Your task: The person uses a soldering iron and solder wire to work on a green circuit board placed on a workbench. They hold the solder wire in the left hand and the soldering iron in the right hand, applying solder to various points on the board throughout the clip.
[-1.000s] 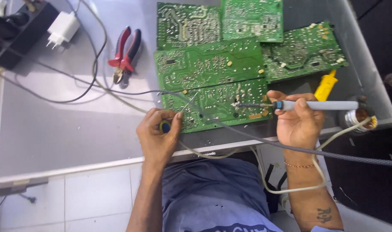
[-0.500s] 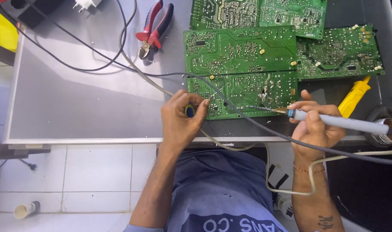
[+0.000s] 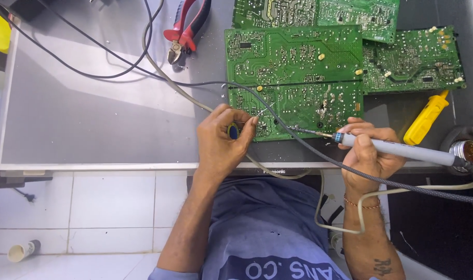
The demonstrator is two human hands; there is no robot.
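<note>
Red-handled cutters (image 3: 187, 28) lie at the upper left of the grey worktop (image 3: 91, 124), with dark and grey cables curving past them toward the boards. The left hand (image 3: 221, 140) is closed around a small blue solder spool (image 3: 233, 130), and a thin solder wire (image 3: 266, 109) sticks out from its fingertips over the near edge of the lowest green board (image 3: 298, 106). Further right, the right hand (image 3: 371, 155) grips a grey soldering iron (image 3: 397, 150) like a pen, its tip resting near the board's lower edge, apart from the wire end. This looks like soldering a joint; the next move calls for bringing wire and tip together on one pad. A yellow tool (image 3: 426, 119) and a round tin (image 3: 467, 153) lie at the far right.
</note>
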